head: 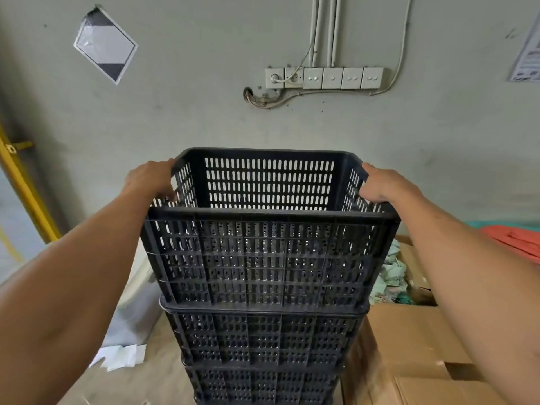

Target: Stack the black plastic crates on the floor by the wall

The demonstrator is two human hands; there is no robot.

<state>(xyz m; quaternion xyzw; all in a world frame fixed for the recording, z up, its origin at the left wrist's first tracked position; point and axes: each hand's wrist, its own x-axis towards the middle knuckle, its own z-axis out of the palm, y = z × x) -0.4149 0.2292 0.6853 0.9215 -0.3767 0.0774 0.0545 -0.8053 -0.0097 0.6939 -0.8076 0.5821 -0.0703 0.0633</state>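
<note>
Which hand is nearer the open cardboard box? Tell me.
Right. The right hand grips the top crate's right rim, above the box; the left hand grips the opposite rim.

The top crate (270, 258) and the crates under it (263, 346) are black moulded plastic, perforated, with a dull, slightly dusty sheen. At four o'clock, brown matt cardboard boxes (409, 340) hold crumpled pale cloth (393, 276). At twelve o'clock, the wall (204, 112) looks like scuffed matt plaster; the yellow pole (26, 188) at nine o'clock is possibly painted metal.
</note>
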